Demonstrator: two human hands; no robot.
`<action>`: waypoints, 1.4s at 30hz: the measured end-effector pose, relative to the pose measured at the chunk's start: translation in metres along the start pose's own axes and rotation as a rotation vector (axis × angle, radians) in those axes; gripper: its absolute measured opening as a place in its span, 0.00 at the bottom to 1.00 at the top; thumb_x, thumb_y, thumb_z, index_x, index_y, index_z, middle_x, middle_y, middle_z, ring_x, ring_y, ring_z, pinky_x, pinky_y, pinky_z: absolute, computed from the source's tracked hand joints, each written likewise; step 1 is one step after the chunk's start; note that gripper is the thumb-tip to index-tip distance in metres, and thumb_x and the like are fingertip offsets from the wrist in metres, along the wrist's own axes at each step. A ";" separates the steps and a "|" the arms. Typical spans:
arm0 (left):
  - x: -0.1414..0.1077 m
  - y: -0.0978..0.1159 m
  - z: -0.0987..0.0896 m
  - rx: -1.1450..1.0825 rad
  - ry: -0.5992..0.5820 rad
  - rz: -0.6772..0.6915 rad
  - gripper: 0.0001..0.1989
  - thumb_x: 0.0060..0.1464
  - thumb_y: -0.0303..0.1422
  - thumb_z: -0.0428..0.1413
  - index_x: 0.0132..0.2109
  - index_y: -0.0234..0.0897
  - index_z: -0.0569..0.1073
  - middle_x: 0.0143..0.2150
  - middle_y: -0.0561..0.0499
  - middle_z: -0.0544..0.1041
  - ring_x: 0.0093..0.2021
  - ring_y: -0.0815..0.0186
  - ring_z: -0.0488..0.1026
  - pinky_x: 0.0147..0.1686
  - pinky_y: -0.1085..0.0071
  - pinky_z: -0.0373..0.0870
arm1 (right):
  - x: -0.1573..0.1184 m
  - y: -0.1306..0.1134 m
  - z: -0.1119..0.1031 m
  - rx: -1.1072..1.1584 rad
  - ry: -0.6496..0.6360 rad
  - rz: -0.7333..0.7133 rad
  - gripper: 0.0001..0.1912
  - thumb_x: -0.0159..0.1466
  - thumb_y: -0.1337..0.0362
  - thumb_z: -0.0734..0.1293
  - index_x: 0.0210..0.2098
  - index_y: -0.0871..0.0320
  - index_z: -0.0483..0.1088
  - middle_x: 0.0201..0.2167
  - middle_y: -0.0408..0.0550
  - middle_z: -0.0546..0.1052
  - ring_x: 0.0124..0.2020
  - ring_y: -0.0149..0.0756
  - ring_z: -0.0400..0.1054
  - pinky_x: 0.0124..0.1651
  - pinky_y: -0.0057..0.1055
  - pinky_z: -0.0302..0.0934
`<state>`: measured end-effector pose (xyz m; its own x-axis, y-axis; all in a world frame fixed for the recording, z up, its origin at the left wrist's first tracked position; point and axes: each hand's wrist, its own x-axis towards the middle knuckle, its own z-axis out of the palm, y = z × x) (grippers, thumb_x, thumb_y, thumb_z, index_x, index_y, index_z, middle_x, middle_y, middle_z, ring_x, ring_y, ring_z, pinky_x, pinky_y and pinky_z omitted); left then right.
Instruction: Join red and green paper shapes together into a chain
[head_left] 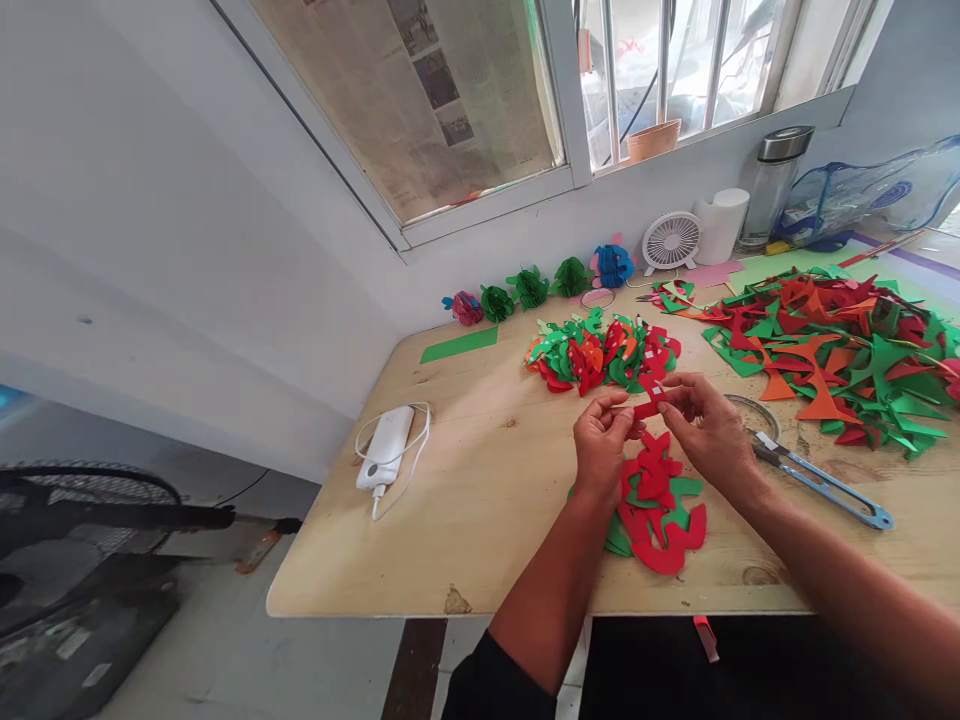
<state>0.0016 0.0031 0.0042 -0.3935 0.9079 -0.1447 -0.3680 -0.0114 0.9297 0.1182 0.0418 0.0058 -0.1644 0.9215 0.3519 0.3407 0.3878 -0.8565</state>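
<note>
Between my two hands is a small red paper cutout (649, 406) with a pale square patch near its right end. My left hand (602, 440) pinches its left end. My right hand (701, 420) has thumb and fingers closed on the other end. Just below my hands lies a loose pile of red and green paper cutouts (666, 545). Beyond them sits a heap of red, green and orange cutouts with white patches (589, 355).
A utility knife (832, 487) and a tape ring (757, 412) lie right of my hands. Paper scraps (840, 350) are heaped at the right. A power bank (390, 448) with a cable lies left. Paper figures (529, 288), a small fan (671, 241) and a bottle (769, 190) line the wall.
</note>
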 end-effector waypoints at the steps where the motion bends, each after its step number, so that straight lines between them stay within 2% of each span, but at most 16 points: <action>1: 0.001 0.000 -0.001 0.005 -0.011 -0.015 0.13 0.42 0.32 0.59 0.37 0.32 0.74 0.26 0.49 0.76 0.24 0.70 0.73 0.27 0.74 0.68 | 0.001 0.001 0.000 -0.006 0.012 0.005 0.10 0.57 0.61 0.63 0.39 0.55 0.65 0.26 0.44 0.74 0.23 0.31 0.63 0.28 0.29 0.59; 5: 0.000 -0.001 -0.001 0.026 -0.046 -0.060 0.09 0.41 0.33 0.59 0.32 0.31 0.74 0.26 0.47 0.77 0.25 0.69 0.73 0.25 0.75 0.68 | 0.002 0.001 -0.001 -0.007 0.015 0.018 0.10 0.57 0.61 0.63 0.39 0.55 0.65 0.26 0.43 0.74 0.22 0.30 0.62 0.27 0.29 0.58; 15: -0.001 0.001 -0.001 0.069 -0.037 -0.114 0.11 0.38 0.34 0.61 0.29 0.31 0.74 0.25 0.47 0.77 0.20 0.72 0.70 0.21 0.76 0.65 | 0.003 0.003 -0.002 -0.018 0.004 0.036 0.11 0.57 0.60 0.63 0.38 0.56 0.66 0.25 0.43 0.74 0.22 0.30 0.62 0.27 0.29 0.58; 19: -0.001 0.000 -0.002 0.086 -0.039 -0.106 0.10 0.40 0.35 0.60 0.29 0.31 0.74 0.25 0.46 0.77 0.20 0.71 0.70 0.19 0.77 0.65 | 0.004 0.005 -0.002 -0.011 0.012 0.029 0.11 0.57 0.60 0.63 0.38 0.56 0.66 0.25 0.43 0.74 0.22 0.30 0.62 0.26 0.28 0.58; 24: 0.001 0.001 -0.002 0.076 0.020 -0.053 0.10 0.40 0.34 0.60 0.29 0.30 0.74 0.24 0.47 0.77 0.21 0.71 0.70 0.21 0.76 0.67 | 0.003 -0.005 -0.004 0.015 0.026 0.060 0.10 0.58 0.59 0.63 0.36 0.56 0.68 0.29 0.45 0.74 0.24 0.30 0.64 0.28 0.28 0.60; 28: 0.002 0.001 -0.002 0.064 0.031 -0.020 0.09 0.41 0.34 0.60 0.29 0.30 0.74 0.23 0.48 0.76 0.22 0.71 0.71 0.23 0.75 0.68 | 0.003 -0.010 -0.006 0.075 -0.046 0.086 0.09 0.57 0.58 0.63 0.34 0.56 0.69 0.26 0.44 0.72 0.23 0.30 0.64 0.26 0.28 0.59; 32: 0.003 0.000 -0.003 0.071 0.019 -0.003 0.10 0.42 0.35 0.60 0.29 0.30 0.75 0.25 0.47 0.77 0.22 0.71 0.71 0.25 0.74 0.69 | 0.002 -0.008 -0.004 0.214 -0.127 0.152 0.09 0.56 0.57 0.64 0.31 0.56 0.70 0.30 0.46 0.74 0.28 0.33 0.67 0.29 0.29 0.61; 36: 0.003 -0.001 -0.003 0.058 -0.011 -0.009 0.10 0.43 0.35 0.60 0.29 0.30 0.75 0.25 0.47 0.77 0.23 0.71 0.71 0.26 0.74 0.69 | 0.002 -0.007 -0.002 0.342 -0.209 0.214 0.10 0.55 0.56 0.66 0.31 0.57 0.71 0.29 0.46 0.75 0.31 0.36 0.68 0.33 0.31 0.62; 42: 0.001 0.001 -0.002 0.091 -0.053 -0.015 0.11 0.43 0.36 0.60 0.30 0.31 0.76 0.25 0.48 0.76 0.24 0.71 0.72 0.26 0.74 0.69 | 0.003 -0.009 -0.004 0.360 -0.229 0.270 0.13 0.54 0.54 0.66 0.29 0.59 0.71 0.28 0.47 0.75 0.30 0.35 0.67 0.33 0.31 0.60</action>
<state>-0.0011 0.0027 0.0044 -0.3427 0.9285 -0.1430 -0.2946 0.0383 0.9548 0.1182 0.0413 0.0157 -0.3274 0.9439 0.0421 0.0652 0.0670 -0.9956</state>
